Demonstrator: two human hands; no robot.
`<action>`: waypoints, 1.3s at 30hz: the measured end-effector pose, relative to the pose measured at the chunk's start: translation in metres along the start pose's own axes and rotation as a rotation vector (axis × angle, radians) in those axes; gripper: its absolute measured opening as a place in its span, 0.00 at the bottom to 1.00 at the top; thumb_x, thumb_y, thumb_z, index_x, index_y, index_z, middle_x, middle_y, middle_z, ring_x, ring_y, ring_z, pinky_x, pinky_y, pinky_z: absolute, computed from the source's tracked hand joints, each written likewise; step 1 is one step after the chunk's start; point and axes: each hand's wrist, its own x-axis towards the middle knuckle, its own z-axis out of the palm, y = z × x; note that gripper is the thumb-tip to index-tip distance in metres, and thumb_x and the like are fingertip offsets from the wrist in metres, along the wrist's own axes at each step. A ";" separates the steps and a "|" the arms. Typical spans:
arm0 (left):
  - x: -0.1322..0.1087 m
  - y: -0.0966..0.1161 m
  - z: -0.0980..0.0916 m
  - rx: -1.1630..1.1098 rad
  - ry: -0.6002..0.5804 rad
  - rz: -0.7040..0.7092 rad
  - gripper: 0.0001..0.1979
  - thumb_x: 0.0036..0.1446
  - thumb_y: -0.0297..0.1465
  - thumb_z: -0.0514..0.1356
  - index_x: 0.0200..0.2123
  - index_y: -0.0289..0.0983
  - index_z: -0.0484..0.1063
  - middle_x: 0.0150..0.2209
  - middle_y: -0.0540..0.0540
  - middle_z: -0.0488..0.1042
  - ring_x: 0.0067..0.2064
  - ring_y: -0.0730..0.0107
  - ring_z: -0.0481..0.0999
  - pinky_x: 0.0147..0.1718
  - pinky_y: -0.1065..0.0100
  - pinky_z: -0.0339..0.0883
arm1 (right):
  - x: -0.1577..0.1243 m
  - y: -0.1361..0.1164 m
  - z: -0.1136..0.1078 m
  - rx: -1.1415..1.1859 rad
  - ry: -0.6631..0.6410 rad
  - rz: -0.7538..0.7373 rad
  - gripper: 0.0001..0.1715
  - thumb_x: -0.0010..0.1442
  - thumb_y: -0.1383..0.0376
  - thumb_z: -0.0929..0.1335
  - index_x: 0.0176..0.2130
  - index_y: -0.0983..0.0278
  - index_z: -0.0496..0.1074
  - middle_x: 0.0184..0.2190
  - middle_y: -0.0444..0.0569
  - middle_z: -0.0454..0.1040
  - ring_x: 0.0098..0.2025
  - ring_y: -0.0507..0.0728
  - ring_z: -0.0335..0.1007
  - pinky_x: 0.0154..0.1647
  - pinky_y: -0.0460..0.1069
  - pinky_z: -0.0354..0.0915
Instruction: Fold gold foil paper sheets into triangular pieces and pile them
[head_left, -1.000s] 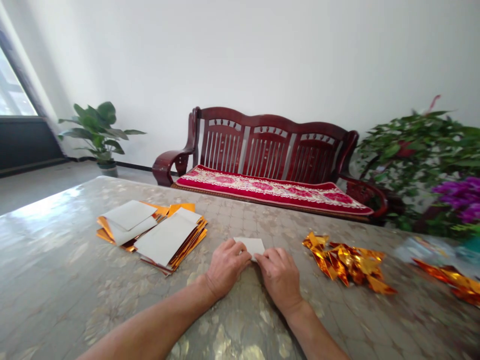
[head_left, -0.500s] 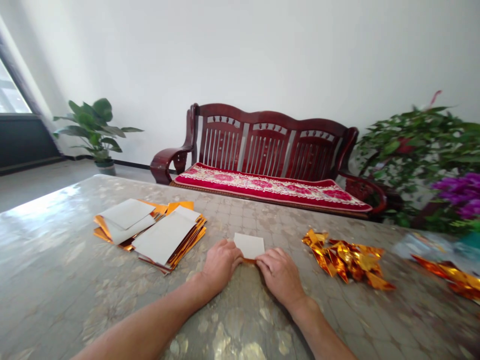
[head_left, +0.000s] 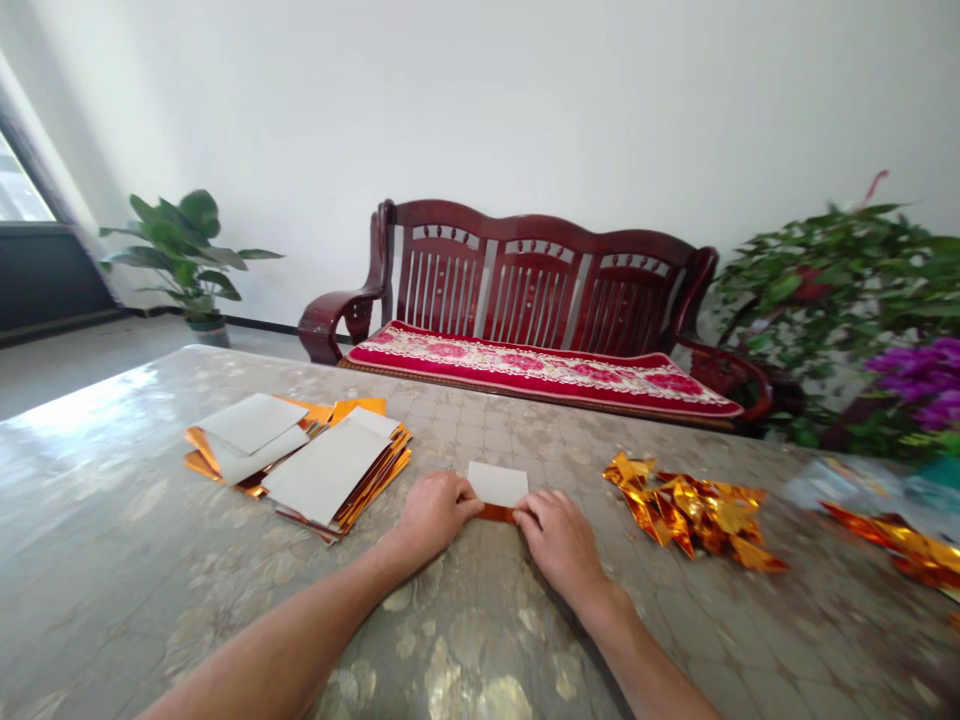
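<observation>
A small sheet of foil paper [head_left: 498, 483] lies on the table in front of me, white side up, its near edge folded over into an orange-gold strip. My left hand [head_left: 439, 512] pinches the left end of that strip between thumb and fingers. At the strip's right end, my right hand [head_left: 556, 532] grips in the same way. Left of my hands sits a stack of foil paper sheets [head_left: 330, 470], mostly white side up with gold edges showing. To the right is a heap of folded gold foil pieces [head_left: 694, 505].
The patterned table [head_left: 247, 630] fills the foreground. Clear plastic wrapping [head_left: 844, 485] and more gold foil [head_left: 904, 545] lie at the right edge. Beyond the table stand a dark red wooden bench [head_left: 532, 285], a potted plant [head_left: 187, 250] and purple flowers [head_left: 919, 380].
The folded gold strip at the paper's near edge shows wider now. My fingers have shifted slightly outward to its ends. The camera view has tilted slightly.
</observation>
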 end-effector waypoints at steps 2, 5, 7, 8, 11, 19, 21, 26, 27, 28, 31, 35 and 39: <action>0.002 0.000 -0.002 0.005 -0.006 -0.031 0.13 0.57 0.40 0.59 0.29 0.40 0.78 0.30 0.48 0.79 0.34 0.68 0.74 0.32 0.70 0.57 | 0.000 0.000 0.000 0.006 -0.003 0.007 0.07 0.62 0.66 0.66 0.32 0.60 0.72 0.34 0.46 0.76 0.41 0.56 0.66 0.40 0.48 0.55; 0.004 0.000 -0.003 0.024 -0.005 -0.054 0.14 0.56 0.41 0.59 0.28 0.39 0.78 0.28 0.48 0.78 0.33 0.68 0.74 0.32 0.70 0.57 | 0.001 0.000 -0.001 0.007 -0.007 0.014 0.07 0.62 0.66 0.66 0.32 0.60 0.72 0.34 0.45 0.76 0.41 0.56 0.66 0.40 0.48 0.55; 0.005 0.000 -0.003 0.048 0.008 -0.071 0.14 0.55 0.42 0.60 0.28 0.39 0.78 0.28 0.47 0.78 0.33 0.67 0.74 0.33 0.70 0.58 | 0.001 0.000 -0.001 0.011 -0.013 0.020 0.06 0.62 0.66 0.66 0.32 0.61 0.72 0.34 0.45 0.76 0.41 0.56 0.65 0.40 0.48 0.55; 0.005 -0.001 -0.002 0.061 0.018 -0.079 0.14 0.55 0.42 0.60 0.27 0.39 0.78 0.28 0.47 0.78 0.34 0.67 0.74 0.34 0.70 0.58 | 0.001 0.000 -0.001 0.014 -0.017 0.021 0.06 0.62 0.66 0.66 0.32 0.61 0.72 0.34 0.45 0.76 0.41 0.56 0.65 0.40 0.48 0.55; 0.006 -0.002 -0.001 0.092 0.042 -0.080 0.14 0.53 0.43 0.61 0.27 0.39 0.77 0.30 0.47 0.78 0.36 0.65 0.74 0.34 0.69 0.59 | 0.003 0.000 -0.001 0.026 -0.022 0.017 0.07 0.62 0.66 0.66 0.32 0.61 0.72 0.34 0.45 0.76 0.41 0.56 0.65 0.40 0.48 0.55; 0.008 0.000 -0.003 0.106 0.055 -0.050 0.13 0.52 0.41 0.62 0.26 0.38 0.77 0.32 0.46 0.77 0.38 0.64 0.73 0.37 0.68 0.59 | 0.001 0.001 0.000 0.030 -0.036 0.017 0.06 0.63 0.66 0.65 0.33 0.60 0.71 0.35 0.45 0.76 0.41 0.57 0.65 0.42 0.48 0.55; 0.008 0.002 -0.003 0.120 0.057 -0.056 0.12 0.52 0.41 0.62 0.26 0.38 0.77 0.33 0.45 0.76 0.39 0.63 0.73 0.38 0.67 0.59 | 0.001 0.000 0.001 0.016 -0.038 0.017 0.06 0.62 0.67 0.65 0.34 0.60 0.71 0.36 0.45 0.76 0.42 0.57 0.65 0.42 0.49 0.55; 0.007 0.003 -0.002 0.124 0.057 -0.066 0.10 0.51 0.39 0.63 0.27 0.38 0.75 0.35 0.45 0.74 0.42 0.61 0.71 0.41 0.65 0.59 | 0.002 -0.001 0.002 -0.002 -0.036 0.021 0.04 0.62 0.67 0.66 0.36 0.60 0.71 0.37 0.44 0.76 0.42 0.58 0.65 0.42 0.50 0.55; 0.006 0.003 -0.002 0.116 0.062 -0.063 0.10 0.51 0.39 0.63 0.28 0.38 0.75 0.36 0.45 0.74 0.43 0.61 0.71 0.42 0.65 0.60 | 0.002 -0.001 0.002 -0.006 -0.036 0.023 0.04 0.62 0.67 0.66 0.36 0.60 0.71 0.37 0.44 0.76 0.42 0.58 0.65 0.42 0.50 0.55; 0.005 0.002 -0.002 0.106 0.075 -0.058 0.09 0.51 0.38 0.63 0.30 0.39 0.75 0.37 0.45 0.74 0.44 0.60 0.71 0.43 0.64 0.60 | 0.002 -0.001 0.002 -0.011 -0.036 0.026 0.04 0.62 0.67 0.66 0.36 0.60 0.71 0.37 0.44 0.76 0.43 0.58 0.65 0.43 0.50 0.56; 0.001 0.003 0.000 0.073 0.121 -0.014 0.11 0.52 0.35 0.64 0.39 0.40 0.74 0.42 0.46 0.73 0.47 0.59 0.69 0.46 0.62 0.60 | 0.000 -0.001 0.003 -0.031 -0.023 0.036 0.04 0.62 0.67 0.66 0.38 0.60 0.71 0.38 0.45 0.75 0.43 0.58 0.65 0.44 0.51 0.56; -0.004 0.008 0.005 0.040 0.113 0.152 0.11 0.59 0.28 0.58 0.45 0.42 0.74 0.46 0.46 0.71 0.49 0.62 0.67 0.49 0.63 0.61 | -0.003 -0.004 0.000 -0.070 0.028 0.032 0.08 0.62 0.68 0.66 0.42 0.59 0.72 0.41 0.47 0.73 0.46 0.59 0.64 0.45 0.51 0.57; -0.008 0.015 0.010 0.128 0.004 0.304 0.10 0.64 0.29 0.54 0.38 0.41 0.76 0.40 0.46 0.74 0.45 0.65 0.69 0.44 0.66 0.64 | -0.005 -0.011 0.000 -0.111 0.063 -0.097 0.09 0.64 0.69 0.66 0.41 0.56 0.73 0.40 0.46 0.71 0.44 0.58 0.63 0.44 0.51 0.57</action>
